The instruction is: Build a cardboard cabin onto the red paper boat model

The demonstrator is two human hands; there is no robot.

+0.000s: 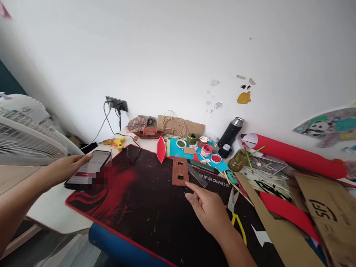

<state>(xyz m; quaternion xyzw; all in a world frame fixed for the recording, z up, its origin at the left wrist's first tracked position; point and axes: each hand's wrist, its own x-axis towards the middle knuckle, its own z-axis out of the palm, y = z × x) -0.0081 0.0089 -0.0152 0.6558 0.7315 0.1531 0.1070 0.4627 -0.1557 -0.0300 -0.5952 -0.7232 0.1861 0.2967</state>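
My left hand (66, 167) holds a smartphone (86, 168) with a lit screen over the left edge of the mat. Its thumb lies along the phone's edge; the other fingers are hidden. My right hand (208, 205) is open, its index finger stretched to the lower edge of a flat reddish-brown piece (180, 176) with two rectangular cut-outs. The thumb sits a little apart from that finger. A metal blade (197, 175) and a dark green-handled tool (204, 166) lie just beyond. Scissors with yellow handles (234, 207) rest right of my right hand.
A black and red mat (147, 207) covers the table. Behind it stand paint jars (191, 139), a red paper boat shape (161, 149), a brown boat model (150, 132) and a black thermos (230, 132). Cardboard (325, 215) crowds the right; a fan (30, 126) stands left.
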